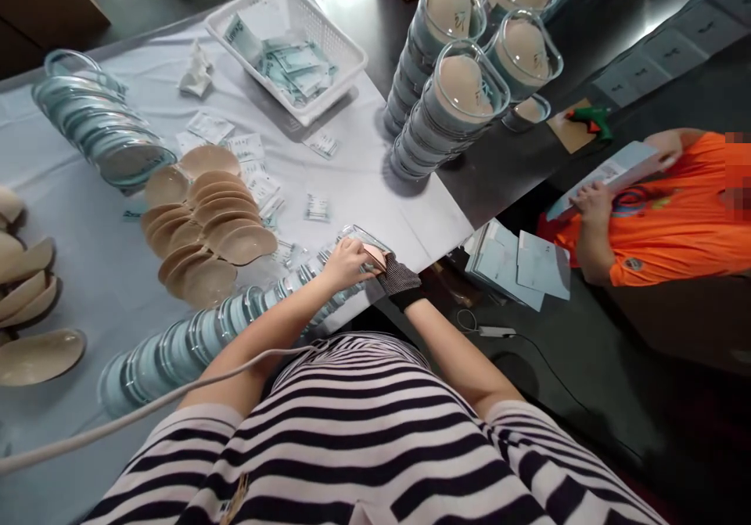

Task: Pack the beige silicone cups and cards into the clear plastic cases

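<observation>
At the table's near edge, my bare left hand (pixel 346 262) pinches a small beige bra cup (pixel 375 256). My right hand (pixel 400 278), in a dark patterned glove, grips the same cup from the other side. Just beyond my fingers lies a clear plastic case (pixel 361 235), partly hidden by my hands. A long row of nested clear cases (pixel 193 341) runs beneath my left forearm. Beside it, overlapping stacks of beige bra cups (pixel 226 212) lie on the white cloth (pixel 404 212).
A white basket (pixel 346 79) contains printed packets (pixel 302 67). Tall stacks of filled cases (pixel 419 138) stand back right; more cases (pixel 99 118) lean at left. A co-worker in an orange shirt (pixel 674 220) holds a flat light-blue sheet. A cable (pixel 146 408) crosses my left arm.
</observation>
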Action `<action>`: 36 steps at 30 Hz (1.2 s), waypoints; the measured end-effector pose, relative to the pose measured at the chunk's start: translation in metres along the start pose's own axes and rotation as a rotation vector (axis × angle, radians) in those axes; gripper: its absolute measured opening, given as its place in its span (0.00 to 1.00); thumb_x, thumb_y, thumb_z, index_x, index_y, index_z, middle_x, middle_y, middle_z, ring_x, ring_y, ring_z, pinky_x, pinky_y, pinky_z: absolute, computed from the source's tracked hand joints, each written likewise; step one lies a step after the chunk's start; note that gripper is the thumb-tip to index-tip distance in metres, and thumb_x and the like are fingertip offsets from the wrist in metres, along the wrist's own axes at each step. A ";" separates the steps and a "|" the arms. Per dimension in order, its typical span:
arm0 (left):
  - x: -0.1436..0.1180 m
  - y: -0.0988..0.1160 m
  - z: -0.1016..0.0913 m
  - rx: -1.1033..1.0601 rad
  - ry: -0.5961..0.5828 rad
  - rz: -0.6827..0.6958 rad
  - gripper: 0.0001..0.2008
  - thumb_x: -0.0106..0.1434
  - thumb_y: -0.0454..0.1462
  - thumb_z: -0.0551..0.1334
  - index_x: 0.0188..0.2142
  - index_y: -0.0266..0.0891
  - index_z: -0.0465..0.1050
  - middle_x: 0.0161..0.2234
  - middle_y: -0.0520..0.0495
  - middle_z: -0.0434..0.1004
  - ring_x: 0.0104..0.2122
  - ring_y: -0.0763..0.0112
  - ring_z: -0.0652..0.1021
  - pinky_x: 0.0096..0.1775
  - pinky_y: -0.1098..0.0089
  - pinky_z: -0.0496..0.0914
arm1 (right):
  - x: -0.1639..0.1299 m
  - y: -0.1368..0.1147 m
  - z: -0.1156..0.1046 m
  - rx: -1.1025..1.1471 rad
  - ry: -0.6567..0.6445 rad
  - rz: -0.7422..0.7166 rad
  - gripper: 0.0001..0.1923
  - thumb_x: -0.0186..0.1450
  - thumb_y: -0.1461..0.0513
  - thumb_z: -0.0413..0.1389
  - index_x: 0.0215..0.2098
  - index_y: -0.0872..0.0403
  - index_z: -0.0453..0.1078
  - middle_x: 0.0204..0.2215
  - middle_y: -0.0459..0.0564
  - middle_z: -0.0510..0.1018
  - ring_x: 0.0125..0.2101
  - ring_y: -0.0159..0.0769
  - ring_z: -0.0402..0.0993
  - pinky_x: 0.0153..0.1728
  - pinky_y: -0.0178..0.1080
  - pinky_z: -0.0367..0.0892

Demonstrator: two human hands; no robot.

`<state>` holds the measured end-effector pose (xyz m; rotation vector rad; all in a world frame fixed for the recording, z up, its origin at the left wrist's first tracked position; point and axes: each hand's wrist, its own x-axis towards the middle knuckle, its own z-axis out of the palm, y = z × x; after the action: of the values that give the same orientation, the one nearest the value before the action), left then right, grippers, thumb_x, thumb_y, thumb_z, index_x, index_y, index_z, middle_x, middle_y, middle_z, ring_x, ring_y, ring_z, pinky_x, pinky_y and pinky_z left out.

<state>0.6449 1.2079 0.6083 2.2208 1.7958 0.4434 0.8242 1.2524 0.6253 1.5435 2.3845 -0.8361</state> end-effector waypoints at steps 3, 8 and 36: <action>-0.001 0.000 -0.001 0.017 -0.005 -0.003 0.18 0.57 0.51 0.69 0.37 0.39 0.78 0.42 0.38 0.69 0.46 0.53 0.68 0.53 0.52 0.64 | -0.002 0.010 -0.004 -0.022 0.087 -0.028 0.19 0.71 0.51 0.50 0.53 0.53 0.68 0.49 0.57 0.79 0.47 0.42 0.77 0.43 0.36 0.68; -0.001 0.001 -0.003 0.008 -0.040 0.020 0.16 0.57 0.49 0.69 0.34 0.39 0.77 0.42 0.39 0.70 0.45 0.53 0.68 0.52 0.52 0.65 | 0.008 0.011 0.010 -0.084 -0.069 -0.002 0.14 0.73 0.59 0.47 0.49 0.53 0.71 0.45 0.57 0.81 0.42 0.40 0.78 0.40 0.35 0.67; 0.003 -0.014 -0.005 -0.049 0.004 -0.002 0.18 0.58 0.46 0.70 0.42 0.39 0.72 0.42 0.43 0.73 0.47 0.56 0.72 0.61 0.51 0.59 | 0.048 -0.006 0.039 0.379 -0.340 0.204 0.12 0.69 0.66 0.47 0.33 0.57 0.71 0.25 0.52 0.79 0.20 0.30 0.72 0.23 0.31 0.66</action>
<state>0.6311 1.2134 0.6083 2.1863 1.7695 0.4869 0.7920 1.2665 0.5743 1.5790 1.8703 -1.4306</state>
